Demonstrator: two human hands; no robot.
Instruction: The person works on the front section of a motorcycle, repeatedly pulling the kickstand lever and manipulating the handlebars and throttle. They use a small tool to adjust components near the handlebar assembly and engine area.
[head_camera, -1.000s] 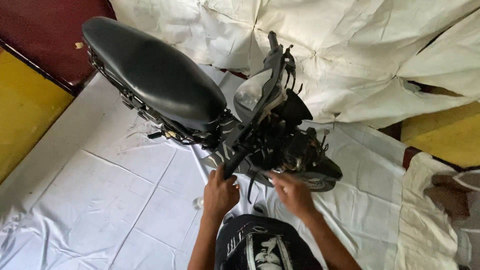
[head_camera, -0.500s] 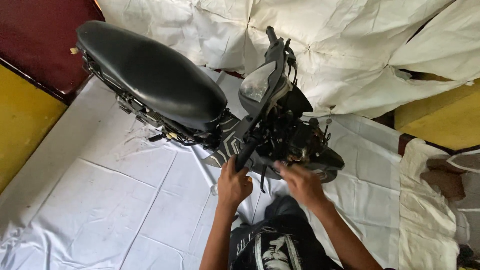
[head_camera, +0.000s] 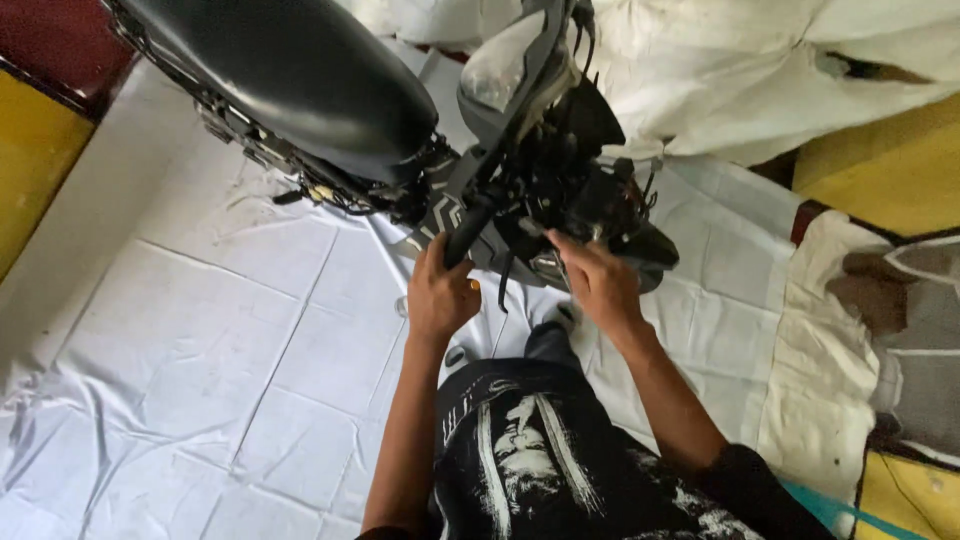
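Leaning in over the last second, the head camera now sits much closer: the motorbike (head_camera: 400, 130) fills the top of the view where earlier its whole seat and tail showed, and both hands have stayed up at its front end. That suggests the work has settled on the stripped front of the bike and is still in hand there, with nothing yet lifted away.

Nearest is the person's dark printed shirt (head_camera: 540, 450), with one knee just beyond it. The left hand (head_camera: 440, 295) is curled shut around the lower end of the black handlebar grip (head_camera: 470, 225), thumb wrapped round it. The right hand (head_camera: 598, 278) lies on the dark front panel (head_camera: 600, 215), fingers bent and pressed onto the parts there; whether it actually grips something I cannot tell, since the fingertips are hidden among cables.

Counted: two hands, one motorbike, one black seat (head_camera: 290, 70), one grip in view, one grey cowl (head_camera: 505, 70) rising past it. The bike stands on a white sheet (head_camera: 180, 340) spread on the floor. Farther off, more white cloth (head_camera: 760, 70) is draped behind, with yellow (head_camera: 30, 170) and dark red floor at the edges.
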